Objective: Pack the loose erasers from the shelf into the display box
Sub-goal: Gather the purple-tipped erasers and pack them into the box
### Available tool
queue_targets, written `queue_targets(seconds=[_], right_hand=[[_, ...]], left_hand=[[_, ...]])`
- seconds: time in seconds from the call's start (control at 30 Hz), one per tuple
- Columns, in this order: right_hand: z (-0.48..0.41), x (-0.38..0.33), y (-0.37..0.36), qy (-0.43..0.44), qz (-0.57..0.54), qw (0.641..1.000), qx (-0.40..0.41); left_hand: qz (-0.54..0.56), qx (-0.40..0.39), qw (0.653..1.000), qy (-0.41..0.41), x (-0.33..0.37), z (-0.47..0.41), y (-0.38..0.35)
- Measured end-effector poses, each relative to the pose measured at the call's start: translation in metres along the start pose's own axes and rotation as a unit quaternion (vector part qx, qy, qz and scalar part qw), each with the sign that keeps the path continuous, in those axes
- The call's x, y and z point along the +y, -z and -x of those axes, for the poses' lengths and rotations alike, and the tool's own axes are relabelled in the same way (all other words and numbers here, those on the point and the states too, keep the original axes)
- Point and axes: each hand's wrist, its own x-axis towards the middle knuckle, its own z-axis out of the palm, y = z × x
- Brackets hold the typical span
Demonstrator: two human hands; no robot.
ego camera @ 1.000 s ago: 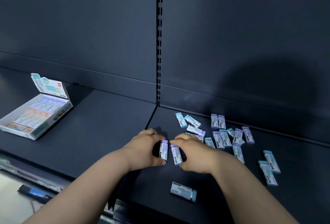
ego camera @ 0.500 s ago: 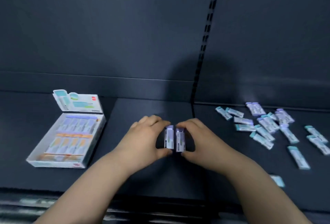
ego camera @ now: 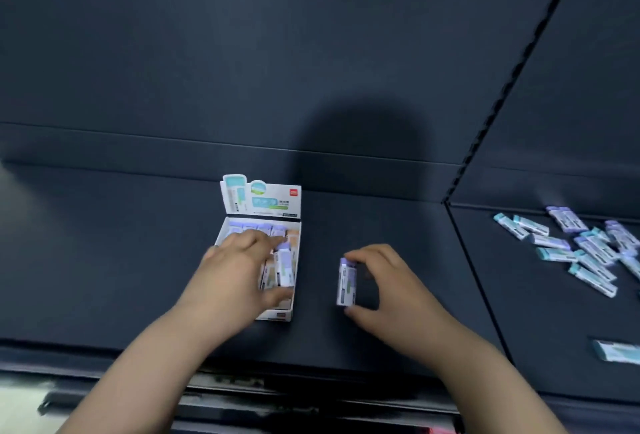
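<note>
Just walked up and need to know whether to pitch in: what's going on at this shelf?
A person is packing erasers into the white display box on the dark shelf. The left hand is over the box, setting a purple-capped eraser among those already inside. The right hand holds a second purple-capped eraser just right of the box. A pile of loose erasers waits further right.

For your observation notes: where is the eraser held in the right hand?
In the head view, the purple-capped eraser sits upright in the right hand, just right of the display box.
</note>
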Motion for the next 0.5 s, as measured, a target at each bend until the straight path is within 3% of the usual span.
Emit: queue_targets(seconds=[0.23,0.5], right_hand=[[-0.045,-0.022,-0.009,0.018,-0.007,1.0,-0.005],[-0.086,-0.047,-0.029,-0.035,0.117,0.991,-0.046]], left_hand=[[-0.06,-0.006,0.997,0.05,-0.033,0.01,0.026],[-0.069,-0.093,0.993,0.017,-0.07,0.007,0.035]])
